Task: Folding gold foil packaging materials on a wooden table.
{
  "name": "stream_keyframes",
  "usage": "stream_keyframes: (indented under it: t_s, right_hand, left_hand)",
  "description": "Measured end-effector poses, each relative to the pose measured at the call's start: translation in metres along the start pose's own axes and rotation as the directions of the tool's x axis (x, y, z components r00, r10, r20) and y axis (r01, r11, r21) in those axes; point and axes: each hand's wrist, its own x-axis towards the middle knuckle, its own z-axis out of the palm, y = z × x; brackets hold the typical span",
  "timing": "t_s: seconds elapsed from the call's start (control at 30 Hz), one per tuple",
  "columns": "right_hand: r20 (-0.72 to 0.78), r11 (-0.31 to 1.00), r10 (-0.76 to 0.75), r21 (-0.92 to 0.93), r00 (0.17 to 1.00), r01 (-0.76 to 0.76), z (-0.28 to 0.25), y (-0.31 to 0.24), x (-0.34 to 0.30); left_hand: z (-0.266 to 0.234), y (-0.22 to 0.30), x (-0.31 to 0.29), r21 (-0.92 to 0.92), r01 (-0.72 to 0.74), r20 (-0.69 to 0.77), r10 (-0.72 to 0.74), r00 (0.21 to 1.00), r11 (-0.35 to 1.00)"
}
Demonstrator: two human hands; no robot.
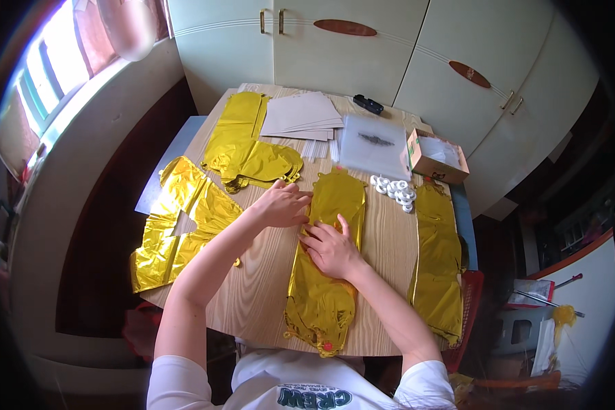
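A flat, folded gold foil balloon (321, 301) lies lengthwise in front of me on the wooden table, with small tabs along its rim and a red spot at its near end. At its left edge, my left hand (285, 205) is closed, fingers bent and pinching the foil's border; the fingertips are partly hidden. My right hand (335, 249) rests flat on the middle of the same balloon, fingers spread. Left of my left forearm is a shiny, creased foil balloon (178, 242), and beyond it sits a stack of gold foil balloons (242, 147).
Another gold foil piece (437, 266) lies along the table's right side. Toward the back are grey cardboard sheets (301, 116), clear plastic bags (376, 147), white ribbon rolls (394, 191), a small cardboard box (436, 157) and a black object (368, 104). Cabinets (348, 55) stand behind the wooden table (253, 294).
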Motion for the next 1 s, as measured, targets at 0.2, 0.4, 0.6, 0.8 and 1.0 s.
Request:
stream_keyframes:
  t_s: [0.2, 0.4, 0.6, 0.8, 1.0]
  right_hand:
    - [0.016, 0.997, -0.07, -0.044, 0.997, 0.071, -0.009, -0.004, -0.003]
    - [0.049, 0.986, -0.159, -0.037, 0.986, 0.161, -0.013, -0.006, -0.008]
    - [0.13, 0.974, -0.224, -0.006, 0.966, 0.227, -0.02, -0.008, -0.013]
    - [0.197, 0.951, -0.304, 0.002, 0.932, 0.31, -0.031, -0.012, -0.015]
    - [0.252, 0.934, -0.355, 0.051, 0.9, 0.354, -0.043, -0.012, -0.014]
  left_hand:
    - [-0.009, -0.004, 0.003, -0.034, -0.03, 0.124, 0.034, 0.992, 0.999]
    - [-0.016, 0.001, 0.002, -0.034, 0.015, 0.212, -0.008, 0.977, 0.999]
    - [-0.012, 0.005, 0.001, -0.015, 0.034, 0.228, -0.03, 0.973, 0.999]
    - [-0.009, 0.005, 0.001, -0.008, 0.034, 0.243, -0.031, 0.969, 0.999]
    - [-0.003, 0.003, 0.001, 0.023, 0.02, 0.22, -0.025, 0.975, 1.0]
